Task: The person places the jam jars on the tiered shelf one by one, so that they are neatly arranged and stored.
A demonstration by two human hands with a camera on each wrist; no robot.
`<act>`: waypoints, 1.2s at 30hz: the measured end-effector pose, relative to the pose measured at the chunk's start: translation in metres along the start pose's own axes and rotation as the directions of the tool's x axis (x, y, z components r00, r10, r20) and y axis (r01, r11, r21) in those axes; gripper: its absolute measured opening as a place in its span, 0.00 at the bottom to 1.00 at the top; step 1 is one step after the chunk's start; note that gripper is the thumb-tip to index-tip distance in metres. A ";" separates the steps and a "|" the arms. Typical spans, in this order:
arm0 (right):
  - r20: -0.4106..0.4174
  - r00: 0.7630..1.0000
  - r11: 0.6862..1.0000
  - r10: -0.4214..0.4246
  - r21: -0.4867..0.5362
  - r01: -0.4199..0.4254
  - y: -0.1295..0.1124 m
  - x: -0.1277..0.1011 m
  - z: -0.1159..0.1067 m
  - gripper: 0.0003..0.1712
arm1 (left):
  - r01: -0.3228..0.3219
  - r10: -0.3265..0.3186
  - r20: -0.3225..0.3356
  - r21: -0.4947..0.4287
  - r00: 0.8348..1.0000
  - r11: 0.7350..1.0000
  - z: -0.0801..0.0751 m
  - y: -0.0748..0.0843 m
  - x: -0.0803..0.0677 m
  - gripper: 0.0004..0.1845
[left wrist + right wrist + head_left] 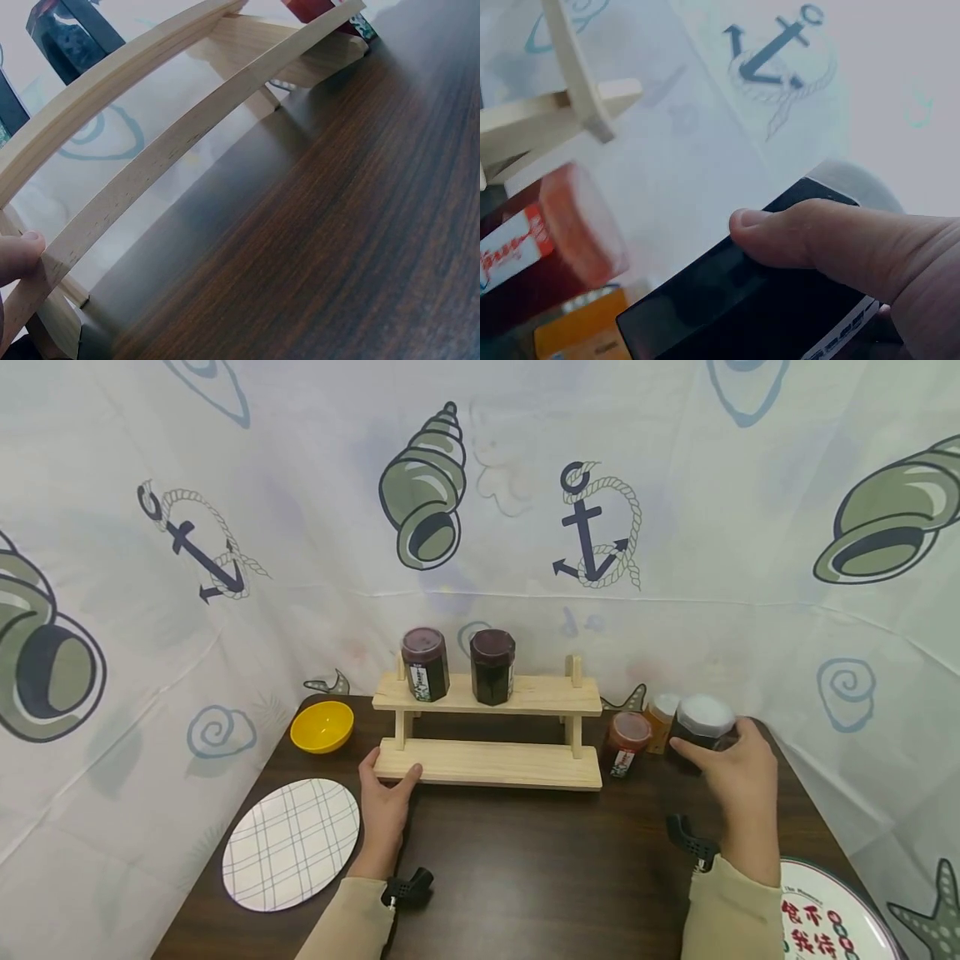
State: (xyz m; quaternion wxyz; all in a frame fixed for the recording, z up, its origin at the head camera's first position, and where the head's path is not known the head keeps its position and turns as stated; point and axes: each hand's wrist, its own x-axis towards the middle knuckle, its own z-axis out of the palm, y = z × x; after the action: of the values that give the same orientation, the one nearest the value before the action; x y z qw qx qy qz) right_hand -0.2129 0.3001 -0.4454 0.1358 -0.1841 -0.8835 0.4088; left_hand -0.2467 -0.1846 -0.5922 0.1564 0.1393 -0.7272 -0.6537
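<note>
While my left hand (385, 802) braces front-left corner of wooden rack (489, 763), thumb and fingers pinching its lower board, my right hand (738, 777) curls fingers round dark white-lidded jar (702, 723) near counter's (525, 877) back-right corner. Step in hand, I judge: picking up jar. Next move calls for clean lift past neighbours. Count: two dark jars on top shelf, red-lidded jar (626, 743), orange jar (663, 717), yellow bowl (322, 726), two plates.
</note>
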 end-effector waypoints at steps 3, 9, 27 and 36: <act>-0.026 0.999 0.999 -0.029 0.014 0.030 -0.011 -0.006 -0.003 0.58 | 0.002 -0.002 -0.005 0.007 1.000 1.000 0.000 -0.001 0.002 0.51; -0.055 0.997 0.994 -0.051 0.098 0.057 -0.037 -0.019 0.000 0.56 | 0.007 -0.007 -0.002 0.006 1.000 1.000 0.001 0.000 0.003 0.50; -0.111 0.969 0.927 -0.220 0.287 0.243 -0.086 -0.019 0.053 0.48 | -0.009 0.009 -0.022 0.005 1.000 1.000 0.000 -0.003 0.004 0.50; -0.131 0.944 0.889 -0.302 0.318 0.329 -0.092 -0.001 0.089 0.45 | 0.014 -0.014 -0.010 0.007 1.000 1.000 -0.001 -0.003 0.003 0.51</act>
State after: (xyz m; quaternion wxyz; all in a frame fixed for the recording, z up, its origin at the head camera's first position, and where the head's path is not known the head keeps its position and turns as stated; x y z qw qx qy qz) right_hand -0.2664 0.1847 -0.4306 0.2639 -0.0280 -0.8130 0.5182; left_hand -0.2489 -0.1870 -0.5954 0.1551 0.1482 -0.7276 -0.6516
